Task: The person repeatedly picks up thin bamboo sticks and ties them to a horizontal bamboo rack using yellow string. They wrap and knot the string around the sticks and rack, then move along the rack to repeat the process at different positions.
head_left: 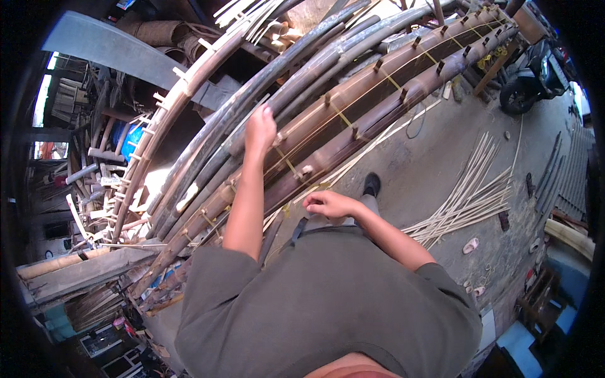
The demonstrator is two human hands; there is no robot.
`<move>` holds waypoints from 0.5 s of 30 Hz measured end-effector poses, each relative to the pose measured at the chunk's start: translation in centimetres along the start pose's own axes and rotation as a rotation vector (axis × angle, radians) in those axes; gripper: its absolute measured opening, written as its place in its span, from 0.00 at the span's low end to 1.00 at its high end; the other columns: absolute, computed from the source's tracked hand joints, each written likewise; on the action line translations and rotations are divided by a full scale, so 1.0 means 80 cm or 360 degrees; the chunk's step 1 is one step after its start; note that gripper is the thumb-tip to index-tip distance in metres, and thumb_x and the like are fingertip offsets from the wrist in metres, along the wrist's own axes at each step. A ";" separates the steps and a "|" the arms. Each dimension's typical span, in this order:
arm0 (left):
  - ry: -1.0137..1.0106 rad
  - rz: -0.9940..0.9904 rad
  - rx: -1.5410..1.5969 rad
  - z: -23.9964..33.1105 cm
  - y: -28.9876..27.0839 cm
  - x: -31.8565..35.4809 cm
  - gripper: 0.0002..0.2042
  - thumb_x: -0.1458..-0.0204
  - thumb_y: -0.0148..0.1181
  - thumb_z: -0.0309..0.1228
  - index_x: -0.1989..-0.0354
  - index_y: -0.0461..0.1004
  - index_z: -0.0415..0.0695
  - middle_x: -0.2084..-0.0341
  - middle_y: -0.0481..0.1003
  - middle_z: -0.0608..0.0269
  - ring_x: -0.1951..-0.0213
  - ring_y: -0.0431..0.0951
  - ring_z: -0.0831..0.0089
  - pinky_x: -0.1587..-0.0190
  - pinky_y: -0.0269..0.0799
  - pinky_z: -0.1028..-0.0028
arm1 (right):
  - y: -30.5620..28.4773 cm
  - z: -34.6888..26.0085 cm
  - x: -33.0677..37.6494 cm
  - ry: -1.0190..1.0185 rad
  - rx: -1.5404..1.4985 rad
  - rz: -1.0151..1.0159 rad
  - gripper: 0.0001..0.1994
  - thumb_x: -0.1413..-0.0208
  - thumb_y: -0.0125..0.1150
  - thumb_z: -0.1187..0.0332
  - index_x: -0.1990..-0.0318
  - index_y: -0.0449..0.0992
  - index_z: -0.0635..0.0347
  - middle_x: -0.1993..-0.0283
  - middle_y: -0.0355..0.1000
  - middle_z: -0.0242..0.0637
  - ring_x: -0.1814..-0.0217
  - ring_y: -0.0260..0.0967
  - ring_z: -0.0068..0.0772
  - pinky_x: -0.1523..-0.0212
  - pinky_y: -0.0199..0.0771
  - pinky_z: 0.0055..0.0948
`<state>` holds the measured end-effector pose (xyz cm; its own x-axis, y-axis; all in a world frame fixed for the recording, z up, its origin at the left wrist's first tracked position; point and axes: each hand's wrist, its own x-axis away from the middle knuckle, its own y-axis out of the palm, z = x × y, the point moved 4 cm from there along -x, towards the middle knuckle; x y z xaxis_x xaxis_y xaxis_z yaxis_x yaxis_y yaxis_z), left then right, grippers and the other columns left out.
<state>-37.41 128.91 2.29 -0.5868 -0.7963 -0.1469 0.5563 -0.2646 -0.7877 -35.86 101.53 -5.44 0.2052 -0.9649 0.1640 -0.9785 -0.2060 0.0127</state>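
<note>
My left hand (260, 130) is raised over the near bamboo poles, its fingers curled closed with the thumb on top. What it holds, if anything, is hidden. Close to my waist, my right hand (329, 205) has its fingers bent together in a pinch; I cannot make out anything in it. A yellow strip (322, 186) shows just beyond its fingers. In front of me run two long brown bamboo poles, the farther pole (359, 88) and the nearer pole (372, 129), set with dark pegs (378, 65). Yellow bands (342, 116) cross between them.
More dark poles (302, 75) lie stacked behind. A pegged bamboo length (167, 116) curves at the left. Pale thin sticks (469, 192) lie bundled on the concrete floor (435, 164) at right. A motorcycle (535, 79) stands at the far right. My shoe (372, 184) is beside the poles.
</note>
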 end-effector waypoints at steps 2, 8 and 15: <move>-0.0014 -0.0265 -0.0185 -0.039 -0.037 0.072 0.15 0.39 0.50 0.36 0.53 0.74 0.37 0.65 0.79 0.45 0.60 0.80 0.54 0.55 0.73 0.62 | 0.033 -0.018 -0.001 0.0446 -0.1392 0.0355 0.12 0.38 0.55 0.60 0.52 0.74 0.56 0.58 0.74 0.31 0.60 0.71 0.24 0.59 0.73 0.30; -0.0210 -0.0400 -0.0065 -0.014 -0.010 0.172 0.15 0.49 0.61 0.40 0.58 0.75 0.44 0.64 0.80 0.50 0.56 0.77 0.48 0.54 0.66 0.55 | 0.019 -0.109 -0.077 -0.0731 -0.1414 0.1509 0.12 0.35 0.45 0.63 0.68 0.69 0.57 0.70 0.65 0.31 0.69 0.62 0.22 0.68 0.67 0.26; -0.0357 -0.0283 -0.0033 -0.016 -0.009 0.168 0.15 0.39 0.48 0.44 0.55 0.79 0.53 0.58 0.79 0.49 0.53 0.78 0.48 0.49 0.54 0.49 | -0.063 -0.186 -0.221 -0.0010 0.2312 0.0806 0.26 0.36 0.46 0.44 0.56 0.81 0.57 0.59 0.77 0.55 0.57 0.76 0.52 0.52 0.71 0.48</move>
<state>-46.47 119.15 0.14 -0.5279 -0.8395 0.1290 0.4425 -0.4015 -0.8018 -34.86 122.05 6.28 -0.1277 -0.9804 -0.1499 -0.0797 0.1608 -0.9838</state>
